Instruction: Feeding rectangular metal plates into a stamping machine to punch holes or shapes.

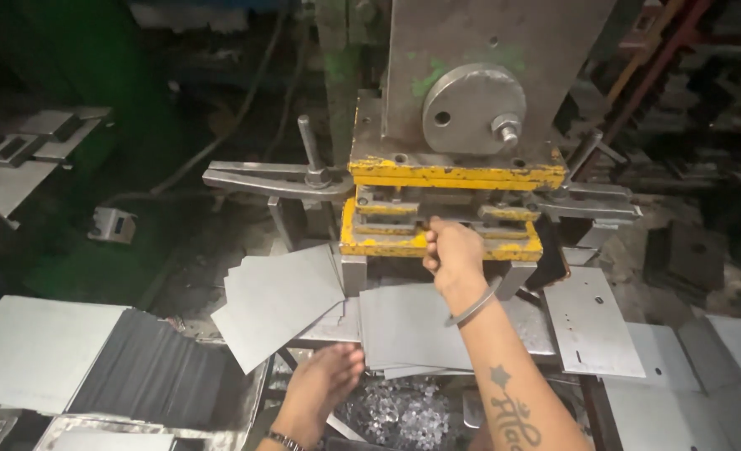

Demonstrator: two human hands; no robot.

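Figure: a worker at a yellow-edged press die (pixel 441 219), seen from above. We see the right hand (pixel 454 250) raised to the front edge of the die, fingers curled closed at the mouth of the tool; whether they pinch a sheet there we cannot tell, since the knuckles hide it. A metal bangle (pixel 475 307) circles that wrist. The left hand (pixel 328 380) lies lower and nearer to us, palm up and loosely open, its fingertips at the near left corner of the stack of grey sheets (pixel 408 326), apparently holding nothing. That stack rests flat on the press table just below the die, directly beneath the right forearm, its long axis running left to right. We note loose grey blanks (pixel 278 301) fanned to the left, punched plates (pixel 591 321) to the right, and bright scrap slugs (pixel 399 413) below.
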